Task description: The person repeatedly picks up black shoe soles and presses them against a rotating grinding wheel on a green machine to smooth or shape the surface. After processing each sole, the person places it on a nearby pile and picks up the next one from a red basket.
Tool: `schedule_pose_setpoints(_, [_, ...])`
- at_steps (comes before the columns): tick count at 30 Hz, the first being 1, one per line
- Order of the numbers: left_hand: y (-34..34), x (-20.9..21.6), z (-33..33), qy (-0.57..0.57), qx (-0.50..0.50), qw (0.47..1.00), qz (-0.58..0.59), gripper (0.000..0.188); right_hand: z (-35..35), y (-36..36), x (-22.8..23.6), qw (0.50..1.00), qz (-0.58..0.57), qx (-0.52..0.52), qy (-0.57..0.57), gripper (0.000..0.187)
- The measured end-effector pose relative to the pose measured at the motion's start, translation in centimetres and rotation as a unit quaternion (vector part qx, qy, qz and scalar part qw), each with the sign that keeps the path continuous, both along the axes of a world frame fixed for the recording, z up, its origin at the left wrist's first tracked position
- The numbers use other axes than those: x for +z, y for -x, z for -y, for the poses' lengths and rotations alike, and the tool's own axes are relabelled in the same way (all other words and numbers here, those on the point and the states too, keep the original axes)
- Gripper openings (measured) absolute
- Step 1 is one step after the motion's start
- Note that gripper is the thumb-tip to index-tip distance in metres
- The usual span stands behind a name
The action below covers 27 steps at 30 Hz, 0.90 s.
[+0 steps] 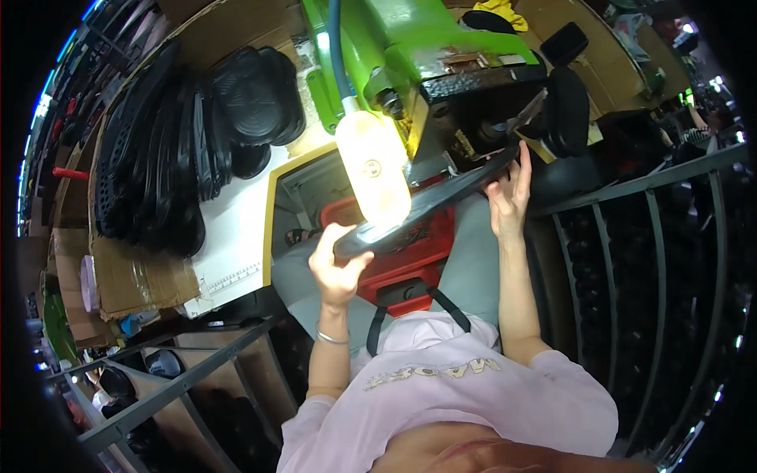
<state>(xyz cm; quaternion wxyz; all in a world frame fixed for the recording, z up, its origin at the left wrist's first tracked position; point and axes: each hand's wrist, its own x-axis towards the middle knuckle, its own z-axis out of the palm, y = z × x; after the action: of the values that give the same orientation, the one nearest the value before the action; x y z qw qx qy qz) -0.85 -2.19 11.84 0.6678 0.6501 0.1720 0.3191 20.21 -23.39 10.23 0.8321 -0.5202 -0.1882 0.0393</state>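
Observation:
A long black shoe sole (449,197) is held tilted across my lap, its far right end up by the green machine (418,35). My left hand (337,264) is closed on the near left end, thumb below and fingers above. At the opposite end, my right hand (511,193) grips the edge between thumb and fingers, some fingers stretched up along it. The right end of the sole is close to the machine's dark working part (489,110). A glowing lamp (371,165) hangs in front of the machine and hides part of the sole's left half.
Black soles (150,158) stand packed in a cardboard box (146,280) on the left, with more soles (256,94) beside them. A white tabletop (229,236) lies between box and machine. Below my hands is a red crate (410,276). Metal rails (654,185) run along the right.

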Motion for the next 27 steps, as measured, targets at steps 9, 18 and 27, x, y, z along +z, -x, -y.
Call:
schedule_pose_setpoints(9, [-0.5,0.1,-3.3,-0.047,-0.029,0.998,0.036,0.035,-2.4,-1.0,0.8,0.992,0.061,-0.064,0.090,0.094])
schedule_pose_setpoints(18, [4.4,-4.3,-8.3,-0.034,-0.026,0.995,0.095,0.041,-6.3,2.8,-0.4,0.997,0.053,-0.019,0.060,0.088])
schedule_pose_setpoints(27, [3.2,-10.0,-10.5,-0.067,-0.055,0.987,-0.132,0.036,-7.5,5.1,-1.6,0.905,0.269,-0.186,0.274,0.046])
